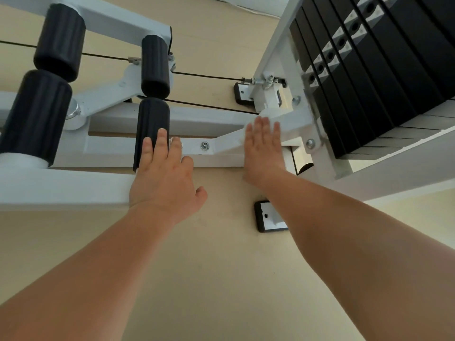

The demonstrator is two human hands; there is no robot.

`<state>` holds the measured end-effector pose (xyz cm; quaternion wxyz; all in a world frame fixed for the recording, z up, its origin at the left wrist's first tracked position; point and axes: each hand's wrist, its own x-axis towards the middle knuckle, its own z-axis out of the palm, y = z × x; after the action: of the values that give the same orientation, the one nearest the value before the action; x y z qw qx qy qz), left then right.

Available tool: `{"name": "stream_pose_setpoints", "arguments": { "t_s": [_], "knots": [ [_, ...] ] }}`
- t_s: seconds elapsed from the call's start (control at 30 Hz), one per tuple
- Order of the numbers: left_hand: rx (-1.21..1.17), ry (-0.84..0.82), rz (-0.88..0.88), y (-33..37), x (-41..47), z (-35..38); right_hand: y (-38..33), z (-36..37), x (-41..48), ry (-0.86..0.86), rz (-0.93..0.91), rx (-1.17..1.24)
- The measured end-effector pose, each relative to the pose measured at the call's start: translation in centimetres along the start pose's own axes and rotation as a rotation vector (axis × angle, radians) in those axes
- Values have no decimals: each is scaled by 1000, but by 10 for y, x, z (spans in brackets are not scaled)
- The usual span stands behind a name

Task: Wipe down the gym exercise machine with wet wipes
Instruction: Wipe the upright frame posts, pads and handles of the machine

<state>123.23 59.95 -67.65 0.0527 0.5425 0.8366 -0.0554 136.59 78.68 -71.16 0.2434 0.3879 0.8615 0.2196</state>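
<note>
The white steel frame [221, 146] of the gym machine runs across the view, low above the floor. My right hand [264, 148] lies flat on the slanted frame bar with straight fingers. A white wet wipe [269, 115] seems to show just past its fingertips, hard to tell apart from the white paint. My left hand [163, 173] rests on the frame with its fingers straight. Two of those fingers reach onto the lower end of a black foam roller [152, 129].
More black foam rollers [37, 114] stand at the left. The black weight stack [369, 77] fills the upper right. Thin black cables [209, 75] cross above the frame. Two black-edged foot plates [269, 216] sit on the beige floor [197, 279].
</note>
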Motion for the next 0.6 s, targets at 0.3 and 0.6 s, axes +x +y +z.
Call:
{"name": "stream_pose_setpoints", "arguments": {
  "t_s": [0.3,0.6],
  "knots": [
    [-34,-3,-33,1,-2,-3,-40,2,3,23,-272,-35],
    [19,-4,-28,1,4,-4,-36,49,-49,-38,-155,364]
  ]
}}
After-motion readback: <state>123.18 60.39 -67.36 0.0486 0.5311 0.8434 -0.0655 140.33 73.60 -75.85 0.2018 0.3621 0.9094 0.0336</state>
